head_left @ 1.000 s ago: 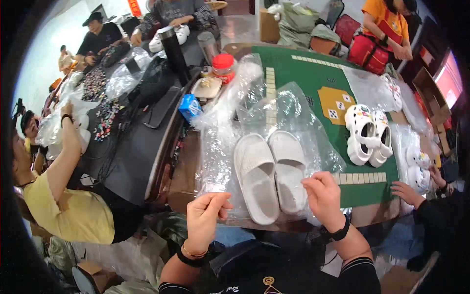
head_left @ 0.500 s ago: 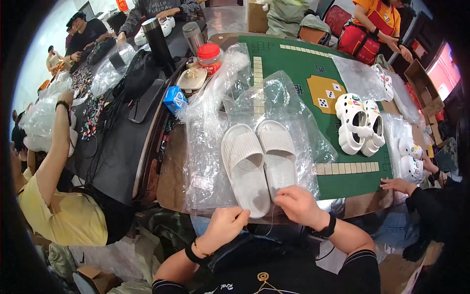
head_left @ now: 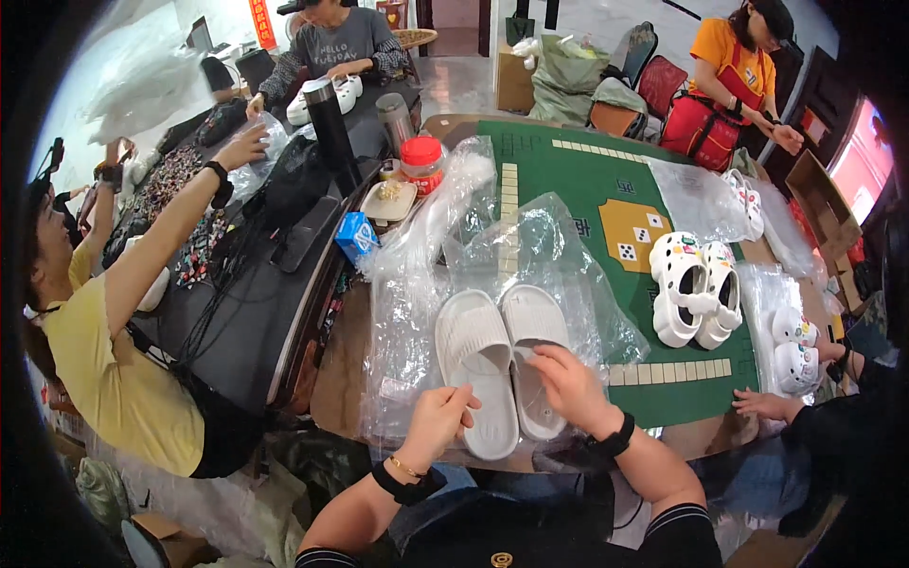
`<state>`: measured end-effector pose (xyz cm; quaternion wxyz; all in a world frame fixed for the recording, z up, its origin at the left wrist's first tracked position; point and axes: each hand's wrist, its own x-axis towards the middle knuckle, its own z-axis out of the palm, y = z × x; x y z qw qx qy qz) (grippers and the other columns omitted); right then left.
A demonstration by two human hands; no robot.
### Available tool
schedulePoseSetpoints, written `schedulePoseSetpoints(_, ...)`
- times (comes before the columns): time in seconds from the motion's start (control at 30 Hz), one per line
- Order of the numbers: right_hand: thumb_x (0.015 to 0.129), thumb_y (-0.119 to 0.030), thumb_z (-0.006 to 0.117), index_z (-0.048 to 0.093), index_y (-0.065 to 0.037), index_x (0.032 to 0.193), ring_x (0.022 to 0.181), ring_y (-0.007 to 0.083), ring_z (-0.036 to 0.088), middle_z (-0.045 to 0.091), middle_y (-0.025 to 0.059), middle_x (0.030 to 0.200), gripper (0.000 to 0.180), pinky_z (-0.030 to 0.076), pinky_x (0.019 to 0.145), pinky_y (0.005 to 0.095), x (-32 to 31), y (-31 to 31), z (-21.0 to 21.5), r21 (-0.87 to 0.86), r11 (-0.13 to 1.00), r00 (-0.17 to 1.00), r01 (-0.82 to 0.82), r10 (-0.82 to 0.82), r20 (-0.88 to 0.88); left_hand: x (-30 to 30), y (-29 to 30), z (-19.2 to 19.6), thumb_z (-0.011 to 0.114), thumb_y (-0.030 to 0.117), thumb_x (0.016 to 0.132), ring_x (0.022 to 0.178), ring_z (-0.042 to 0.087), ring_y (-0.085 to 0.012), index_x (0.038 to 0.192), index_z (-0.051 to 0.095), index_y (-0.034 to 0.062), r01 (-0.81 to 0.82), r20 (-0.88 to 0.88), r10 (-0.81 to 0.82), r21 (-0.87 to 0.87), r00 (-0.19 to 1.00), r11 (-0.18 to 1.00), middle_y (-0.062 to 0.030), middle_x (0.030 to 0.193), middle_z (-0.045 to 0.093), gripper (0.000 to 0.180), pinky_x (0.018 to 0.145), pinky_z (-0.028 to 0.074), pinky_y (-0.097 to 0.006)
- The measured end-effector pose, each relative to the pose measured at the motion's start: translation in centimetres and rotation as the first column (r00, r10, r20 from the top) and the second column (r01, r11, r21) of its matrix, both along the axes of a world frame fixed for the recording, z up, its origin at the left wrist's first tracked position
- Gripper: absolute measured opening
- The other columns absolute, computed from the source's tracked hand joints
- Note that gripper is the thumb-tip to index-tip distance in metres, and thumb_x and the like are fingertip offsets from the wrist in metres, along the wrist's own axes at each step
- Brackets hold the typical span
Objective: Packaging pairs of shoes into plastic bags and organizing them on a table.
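Note:
A pair of off-white slide sandals lies side by side on clear plastic bags (head_left: 407,331), toes pointing away from me. My left hand (head_left: 437,422) is closed in a pinch over the inner edge of the left slide (head_left: 494,431); what its fingertips hold is too fine to make out. My right hand (head_left: 571,386) hovers over the right slide (head_left: 532,317), thumb and forefinger pinched on a thin thread that barely shows against the sole. A pair of white clogs with colourful charms (head_left: 680,289) stands right of the slides on a green mat (head_left: 587,170).
A blue box (head_left: 356,237), a red-lidded jar (head_left: 422,163), a dark tumbler (head_left: 329,123) and a steel cup (head_left: 394,119) stand at the left. Beside me a person in yellow (head_left: 123,369) reaches across the black table. Another person's hand (head_left: 765,405) rests at the mat's right corner, near more clogs (head_left: 795,355).
My view has tilted up, so things sit lower. Both hands have moved forward from the slides' heels to above their soles. The person in yellow has raised an arm; a plastic bag is lifted.

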<state>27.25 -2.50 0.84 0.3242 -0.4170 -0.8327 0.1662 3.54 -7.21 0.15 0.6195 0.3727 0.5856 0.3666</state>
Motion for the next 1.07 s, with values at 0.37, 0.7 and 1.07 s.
schedulePoseSetpoints(0.37,0.079,-0.006,0.065,0.063,-0.006,0.102,0.096,0.0301,0.062,0.064,0.0111,0.104,0.023,0.052,0.082,0.0385,-0.2,-1.3,-1.3,0.018,0.990,0.990,-0.136,0.135,0.047,0.5,0.9,-0.3,0.054,0.031,0.097,0.048,0.055,-0.0115,0.083,0.069,-0.0024,0.044,-0.211,-0.029,0.066,0.977,0.997,-0.0071,0.057,0.060,0.039,0.044,0.040,-0.029)
schedulePoseSetpoints(0.7,0.081,-0.007,0.065,0.064,-0.006,0.095,0.090,0.0291,0.062,0.065,0.0091,0.099,0.014,0.052,0.078,0.0375,-0.1,-0.6,-1.2,0.062,0.993,0.994,-0.102,0.099,0.043,0.6,-1.7,0.7,0.067,0.021,0.086,0.058,0.062,-0.0294,0.113,0.062,0.0061,0.244,-0.606,0.209,0.578,0.768,0.779,-0.0110,0.069,0.061,0.031,0.052,0.048,-0.037)
schedulePoseSetpoints(1.07,0.080,-0.005,0.065,0.064,-0.006,0.095,0.091,0.0314,0.061,0.065,0.0111,0.100,0.016,0.051,0.079,0.0386,1.3,-1.1,-1.2,0.028,0.994,0.993,-0.103,0.101,0.057,0.4,-1.8,0.0,0.068,0.016,0.081,0.074,0.063,-0.0271,0.113,0.059,0.0150,0.656,-0.863,0.282,0.503,0.420,0.562,-0.0076,0.084,0.056,0.034,0.061,0.052,-0.036)
